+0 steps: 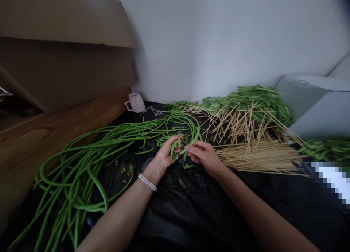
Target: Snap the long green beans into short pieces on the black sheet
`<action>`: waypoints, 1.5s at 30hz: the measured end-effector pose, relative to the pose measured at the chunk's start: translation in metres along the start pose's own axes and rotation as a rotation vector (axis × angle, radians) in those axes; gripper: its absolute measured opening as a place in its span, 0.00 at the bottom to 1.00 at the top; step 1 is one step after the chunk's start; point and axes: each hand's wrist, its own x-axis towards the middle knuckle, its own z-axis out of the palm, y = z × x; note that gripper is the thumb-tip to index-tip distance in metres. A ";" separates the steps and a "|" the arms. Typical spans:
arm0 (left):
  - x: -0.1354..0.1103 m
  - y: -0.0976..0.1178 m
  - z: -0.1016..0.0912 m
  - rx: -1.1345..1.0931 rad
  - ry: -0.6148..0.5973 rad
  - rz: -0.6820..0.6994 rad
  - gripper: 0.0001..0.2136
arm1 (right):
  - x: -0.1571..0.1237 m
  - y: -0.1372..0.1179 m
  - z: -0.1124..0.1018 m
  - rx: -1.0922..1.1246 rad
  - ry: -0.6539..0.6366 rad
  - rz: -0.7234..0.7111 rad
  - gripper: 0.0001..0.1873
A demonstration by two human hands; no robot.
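Basically, long green yard-long beans [82,182] everywhere on the left: smooth, thin, rope-like, tangled in loose loops over a crinkled, shiny black plastic sheet [175,215]. Left hand, beaded bracelet [147,182] at the wrist, grasps a small bunch of short cut bean pieces [175,148], stubby and stick-shaped, between thumb and fingers. Right hand [203,155] pinches the near end of one long bean [196,136], which curves up and away behind the hands; its far end can't be told from the other strands. Hands are near each other, the held bean's end just beside the bunch.

Bean offcuts [127,170] lie scattered on the plastic left of the left wrist. To the right of the right hand, straight pale wooden skewers [257,159] lie roughly parallel; behind them more skewers [237,126] stick out crisscross, against a big heap of cut beans [262,99]. Back left: glossy white mug [136,102] with reddish marks, thin pale cord [154,110] beside it, matte brown cardboard box [68,66] over a grained wooden surface [65,124]. Smooth white wall [218,44] behind.
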 end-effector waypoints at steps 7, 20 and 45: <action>-0.005 -0.005 -0.001 0.176 -0.188 -0.110 0.09 | -0.003 -0.011 -0.002 -0.035 -0.004 -0.002 0.14; -0.008 -0.009 -0.001 0.480 -0.115 -0.024 0.14 | -0.003 -0.017 -0.007 -0.261 -0.081 -0.036 0.13; -0.016 -0.010 -0.003 0.613 -0.267 -0.065 0.13 | 0.003 -0.021 -0.015 0.110 0.126 0.006 0.15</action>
